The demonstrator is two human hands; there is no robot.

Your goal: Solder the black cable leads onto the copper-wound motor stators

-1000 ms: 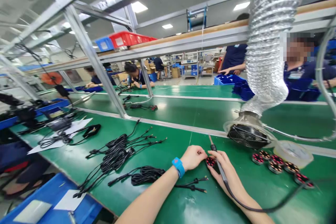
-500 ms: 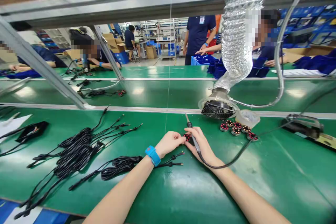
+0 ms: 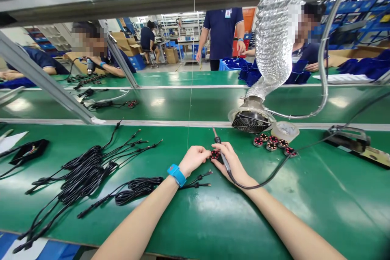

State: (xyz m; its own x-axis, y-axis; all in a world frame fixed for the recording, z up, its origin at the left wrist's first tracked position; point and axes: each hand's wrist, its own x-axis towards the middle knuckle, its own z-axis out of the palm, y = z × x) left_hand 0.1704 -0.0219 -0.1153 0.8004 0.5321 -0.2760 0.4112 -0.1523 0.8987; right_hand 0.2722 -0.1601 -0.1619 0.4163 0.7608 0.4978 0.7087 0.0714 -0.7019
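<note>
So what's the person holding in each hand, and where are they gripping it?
The right hand holds a soldering iron by its handle, pen-style. The left hand pinches a small red motor at its edge.

Across one second the head camera tips downward and swings right — red and blue bins on the overhead shelf leave the frame, and a tool stand (image 3: 350, 140) appears at the table's (image 3: 213, 219) right. The standing co-worker (image 3: 222, 34) lowers an arm from the blue tray (image 3: 231, 64). Both hands (image 3: 213, 160) now sit higher in frame — the soldering iron (image 3: 221, 152) with them.
</note>
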